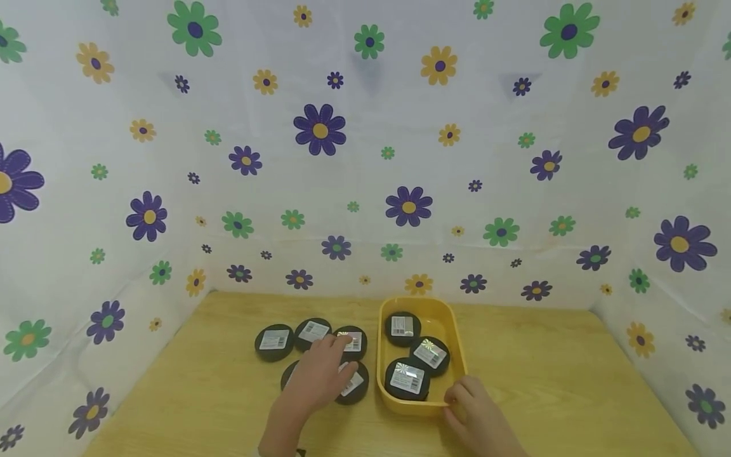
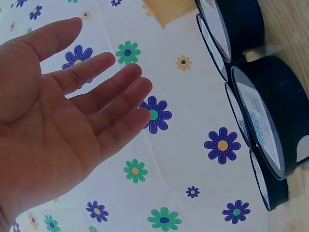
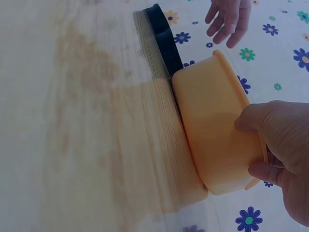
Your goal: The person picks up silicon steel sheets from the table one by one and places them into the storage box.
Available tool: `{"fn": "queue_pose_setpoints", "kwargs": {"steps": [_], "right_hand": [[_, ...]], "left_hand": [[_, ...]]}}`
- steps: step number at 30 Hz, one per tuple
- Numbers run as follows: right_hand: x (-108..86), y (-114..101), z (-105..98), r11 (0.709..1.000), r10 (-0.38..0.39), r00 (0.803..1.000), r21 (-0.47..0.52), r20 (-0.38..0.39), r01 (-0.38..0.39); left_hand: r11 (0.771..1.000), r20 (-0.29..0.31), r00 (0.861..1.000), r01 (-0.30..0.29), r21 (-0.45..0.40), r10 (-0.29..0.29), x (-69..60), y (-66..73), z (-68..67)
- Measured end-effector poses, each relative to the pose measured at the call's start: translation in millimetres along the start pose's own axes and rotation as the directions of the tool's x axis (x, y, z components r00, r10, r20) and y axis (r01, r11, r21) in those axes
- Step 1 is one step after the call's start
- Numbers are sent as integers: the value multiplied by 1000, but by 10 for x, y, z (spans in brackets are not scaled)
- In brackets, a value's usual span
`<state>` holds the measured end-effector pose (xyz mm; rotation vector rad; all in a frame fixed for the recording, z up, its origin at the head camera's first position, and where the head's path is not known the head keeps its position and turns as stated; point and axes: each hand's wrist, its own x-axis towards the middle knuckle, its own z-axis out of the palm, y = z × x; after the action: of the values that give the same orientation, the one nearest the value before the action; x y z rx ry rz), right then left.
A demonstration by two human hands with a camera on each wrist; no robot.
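Note:
My left hand (image 1: 322, 374) hovers over several round black discs with white barcode labels, among them a black disc (image 1: 274, 343) at the far left. Its fingers are relaxed and hold nothing; in the left wrist view the palm (image 2: 58, 111) shows bare, with upright disc edges (image 2: 263, 116) off to the right. At the near right corner of a yellow plastic tray (image 1: 411, 407), my right hand (image 1: 480, 416) pinches the rim between thumb and fingers. Three more labelled black discs (image 1: 407, 379) lie inside the tray. My left hand partly hides some discs.
Everything stands on a light wooden table (image 1: 548, 374). A white cloth (image 1: 365, 171) printed with purple, green and orange flowers hangs behind the table and along both sides. The tray stands just right of the loose discs.

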<state>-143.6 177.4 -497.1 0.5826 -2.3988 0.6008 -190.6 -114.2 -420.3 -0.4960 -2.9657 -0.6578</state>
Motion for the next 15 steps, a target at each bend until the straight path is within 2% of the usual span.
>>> {"fn": "queue_pose_setpoints", "kwargs": {"steps": [4, 11, 15], "right_hand": [[19, 8, 6, 1000, 16, 1000, 1, 8, -16], [24, 76, 41, 992, -127, 989, -17, -82, 126], [28, 105, 59, 985, -170, 979, 0, -110, 171]], "left_hand": [[1000, -13, 1000, 17, -8, -17, -4, -24, -31], [1000, -18, 1000, 0, -24, -1, -18, -57, -67], [999, -7, 1000, 12, -35, -12, -12, -75, -73]]}}
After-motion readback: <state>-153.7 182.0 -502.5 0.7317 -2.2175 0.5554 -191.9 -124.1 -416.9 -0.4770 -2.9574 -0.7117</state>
